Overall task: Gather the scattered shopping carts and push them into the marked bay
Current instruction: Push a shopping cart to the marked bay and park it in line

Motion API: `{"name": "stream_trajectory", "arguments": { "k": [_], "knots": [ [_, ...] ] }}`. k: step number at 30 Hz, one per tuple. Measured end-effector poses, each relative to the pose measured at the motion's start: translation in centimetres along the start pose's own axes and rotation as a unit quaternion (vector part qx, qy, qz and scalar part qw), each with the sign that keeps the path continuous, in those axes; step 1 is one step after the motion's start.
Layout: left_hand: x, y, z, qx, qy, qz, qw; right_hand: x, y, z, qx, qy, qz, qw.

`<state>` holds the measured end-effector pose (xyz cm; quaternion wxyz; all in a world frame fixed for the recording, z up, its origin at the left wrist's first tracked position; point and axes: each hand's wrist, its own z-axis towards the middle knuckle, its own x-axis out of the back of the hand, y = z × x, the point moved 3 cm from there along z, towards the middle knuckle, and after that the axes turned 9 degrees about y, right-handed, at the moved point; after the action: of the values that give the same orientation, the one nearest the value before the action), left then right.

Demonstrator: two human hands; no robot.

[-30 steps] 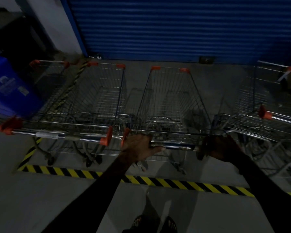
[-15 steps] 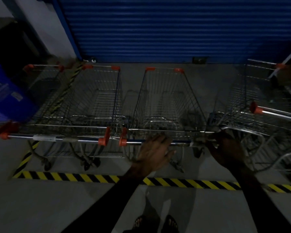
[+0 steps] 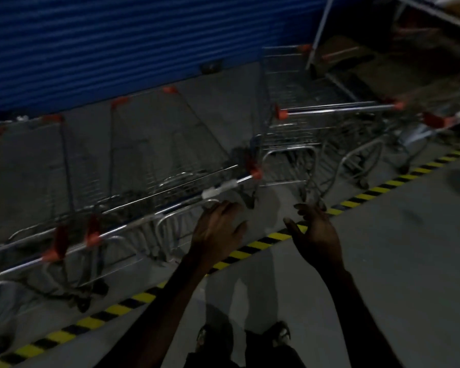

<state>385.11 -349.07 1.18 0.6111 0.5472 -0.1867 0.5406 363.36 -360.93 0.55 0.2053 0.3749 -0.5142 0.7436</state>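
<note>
A row of wire-mesh shopping carts stands behind the striped floor tape, facing a corrugated roller shutter at the back. The nearest wire cart sits left of centre, its metal push handle toward the viewer. Another wire cart stands just to its left, and a third wire cart to its right. The left hand hovers near the handle's right end; the right hand is beside it, over the tape. Metal shelving stands far right.
</note>
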Motion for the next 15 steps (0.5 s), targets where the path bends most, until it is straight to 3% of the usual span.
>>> {"name": "stream_trajectory", "arguments": {
  "k": [10,15],
  "knots": [
    [-11.5,16.8,5.9,-0.092,-0.097,-0.045,0.990,11.3,15.1,0.4,-0.118,0.028,-0.056,0.991],
    [-15.0,20.5,9.6,-0.071,-0.124,-0.045,0.989,14.7,19.7,3.2,-0.141,0.029,-0.062,0.988]
  ]
}}
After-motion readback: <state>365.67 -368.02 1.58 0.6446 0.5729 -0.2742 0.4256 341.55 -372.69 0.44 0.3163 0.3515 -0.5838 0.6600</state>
